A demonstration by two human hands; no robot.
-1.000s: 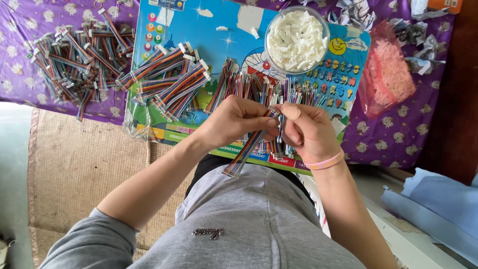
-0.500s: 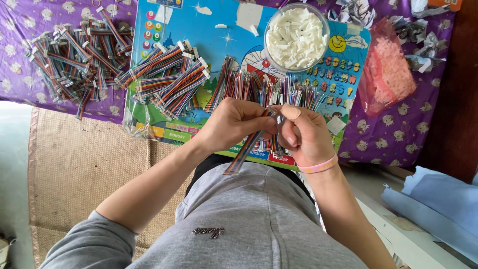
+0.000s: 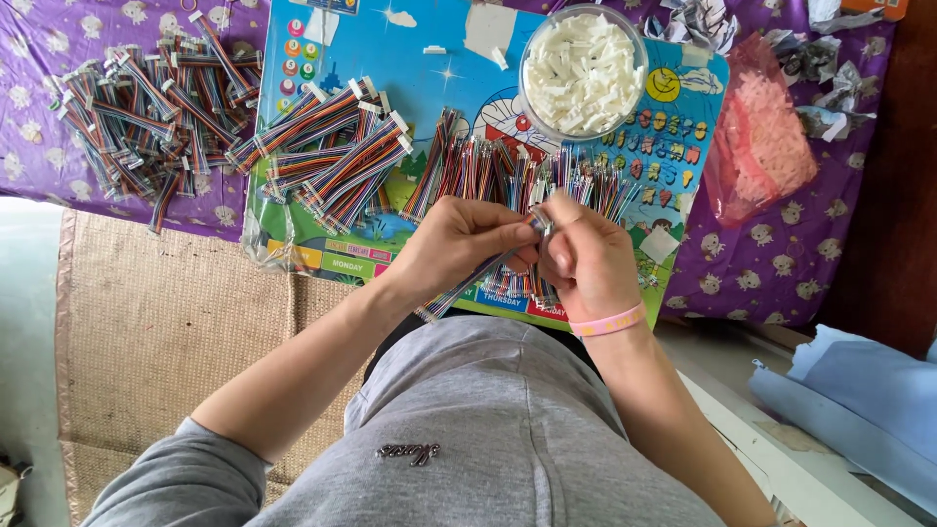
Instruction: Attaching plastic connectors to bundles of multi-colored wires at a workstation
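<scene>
Working over a blue cartoon play board [image 3: 429, 88] laid on a purple patterned cloth [image 3: 39, 166], the person holds a flat rainbow ribbon cable [image 3: 467, 285] between both hands near the board's near edge. The left hand [image 3: 459, 244] has its fingers curled shut around the cable's upper part, and the loose end trails down and left toward the lap. The right hand [image 3: 586, 259], with a pink wristband [image 3: 607, 322] on its wrist, pinches the cable's top end between thumb and fingertips, where what looks like a small white connector sits, though it is too small to be sure.

Just beyond the hands a row of loose multicoloured wires [image 3: 508, 166] is spread across the middle of the board. To the left on the board lie finished ribbon cables with white ends [image 3: 332, 156], and farther left, on the cloth, a bigger heap of ribbon cables [image 3: 146, 107]. At the far side of the board stands a clear round bowl of white connector housings [image 3: 583, 70]. Right of the board lies a clear bag of pink pieces [image 3: 766, 146], with crumpled wrappers [image 3: 830, 68] beyond it.

Below the cloth on the left, a woven tan mat [image 3: 156, 332] covers the floor. At near right lies pale blue fabric [image 3: 859, 400].
</scene>
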